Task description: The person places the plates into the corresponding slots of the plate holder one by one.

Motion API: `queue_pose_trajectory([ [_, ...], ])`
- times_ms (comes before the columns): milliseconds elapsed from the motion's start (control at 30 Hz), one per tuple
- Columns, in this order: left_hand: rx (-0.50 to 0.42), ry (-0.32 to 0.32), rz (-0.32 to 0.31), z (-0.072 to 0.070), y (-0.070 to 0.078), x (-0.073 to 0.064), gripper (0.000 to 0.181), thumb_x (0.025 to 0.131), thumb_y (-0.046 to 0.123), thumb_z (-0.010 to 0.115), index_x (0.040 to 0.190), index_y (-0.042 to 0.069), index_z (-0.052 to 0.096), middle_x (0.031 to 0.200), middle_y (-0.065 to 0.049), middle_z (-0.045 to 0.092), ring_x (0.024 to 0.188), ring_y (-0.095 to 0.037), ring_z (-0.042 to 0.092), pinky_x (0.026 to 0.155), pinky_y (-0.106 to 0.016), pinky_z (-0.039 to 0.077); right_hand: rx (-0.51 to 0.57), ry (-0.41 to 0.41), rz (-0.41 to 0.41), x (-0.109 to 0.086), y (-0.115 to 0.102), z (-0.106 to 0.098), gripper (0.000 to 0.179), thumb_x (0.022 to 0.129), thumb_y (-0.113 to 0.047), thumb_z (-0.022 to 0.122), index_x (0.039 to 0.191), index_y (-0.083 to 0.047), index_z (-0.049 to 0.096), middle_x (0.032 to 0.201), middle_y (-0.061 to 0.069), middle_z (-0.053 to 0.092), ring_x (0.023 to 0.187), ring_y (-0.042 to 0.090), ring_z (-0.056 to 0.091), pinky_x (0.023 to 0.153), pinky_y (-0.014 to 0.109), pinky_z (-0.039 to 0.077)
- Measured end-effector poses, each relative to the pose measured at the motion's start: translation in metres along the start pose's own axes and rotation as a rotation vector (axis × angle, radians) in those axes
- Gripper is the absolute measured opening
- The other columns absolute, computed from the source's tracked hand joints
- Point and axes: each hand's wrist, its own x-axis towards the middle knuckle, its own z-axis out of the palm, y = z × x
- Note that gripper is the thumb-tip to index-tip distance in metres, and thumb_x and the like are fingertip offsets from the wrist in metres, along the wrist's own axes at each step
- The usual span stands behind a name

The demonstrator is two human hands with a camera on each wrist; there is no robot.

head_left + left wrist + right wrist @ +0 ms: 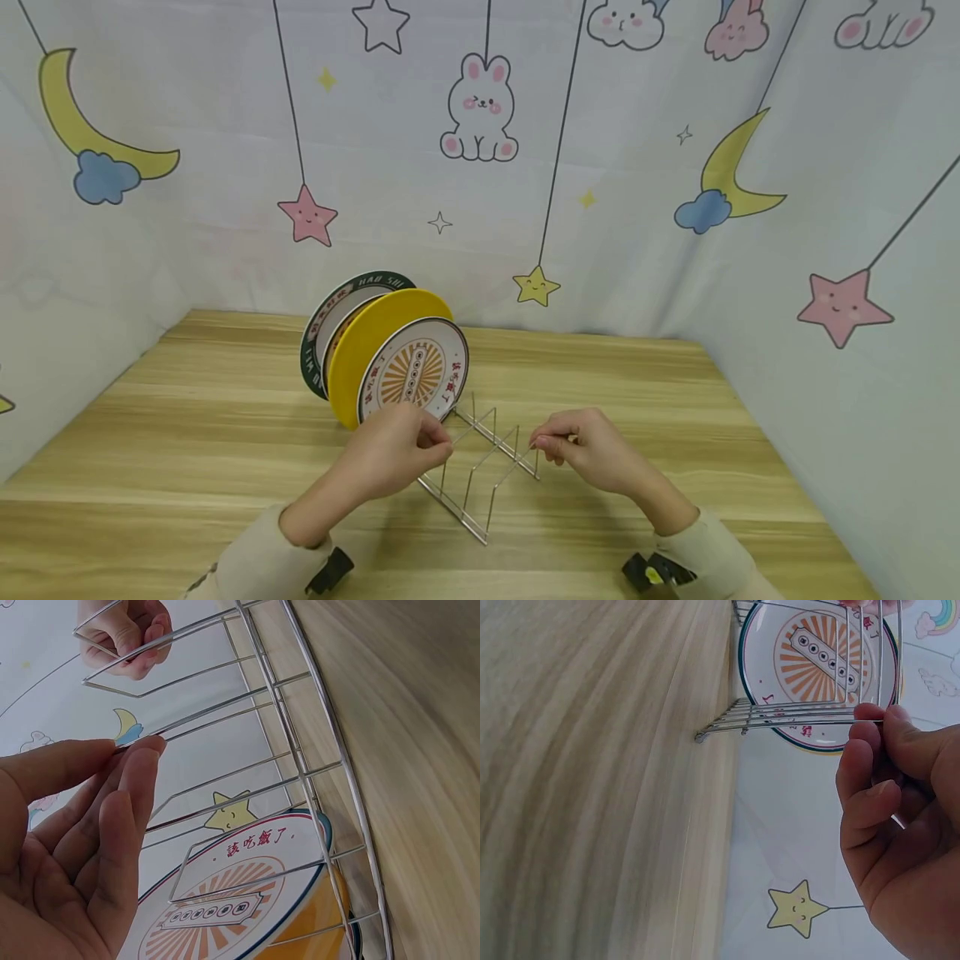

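Observation:
A silver wire plate rack (453, 510) stands on the table, with plates upright in its far left part. Frontmost is a white plate (412, 367) with an orange sunburst print. Behind it come a yellow plate (347, 375) and a green-rimmed plate (309, 354); part of another shows between those two. My left hand (397, 450) pinches a rack wire between thumb and forefinger, near the white plate. At the rack's near right end, my right hand (588, 450) pinches another wire with thumb and fingertips, as the right wrist view shows.
The wood-grain table (645, 392) runs back to a white curtain (637, 275) printed with stars, moons and a rabbit. More curtain hangs at both sides. Dark straps (330, 571) show at both sleeves.

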Motion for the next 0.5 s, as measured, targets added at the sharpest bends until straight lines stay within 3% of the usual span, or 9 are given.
queue_pose_trajectory([
  [200, -0.012, -0.001, -0.007, -0.0016, 0.0015, 0.0001, 0.012, 0.087, 0.015, 0.073, 0.075, 0.02, 0.075, 0.068, 0.014, 0.064, 0.063, -0.003, 0.058, 0.06, -0.027, 0.05, 0.011, 0.005, 0.004, -0.0014, -0.0001, 0.0008, 0.014, 0.097, -0.007, 0.062, 0.095, -0.007, 0.076, 0.072, 0.003, 0.063, 0.067, 0.01, 0.057, 0.057, 0.027, 0.052],
  [500, -0.006, 0.021, -0.01, -0.0031, -0.0007, 0.0005, 0.01, 0.086, 0.016, 0.075, 0.077, 0.019, 0.076, 0.069, 0.014, 0.065, 0.063, -0.002, 0.058, 0.058, -0.025, 0.05, 0.026, 0.014, -0.009, -0.0054, -0.0033, 0.0048, 0.014, 0.096, -0.007, 0.063, 0.091, -0.01, 0.076, 0.072, -0.004, 0.062, 0.066, 0.009, 0.057, 0.057, 0.028, 0.054],
])
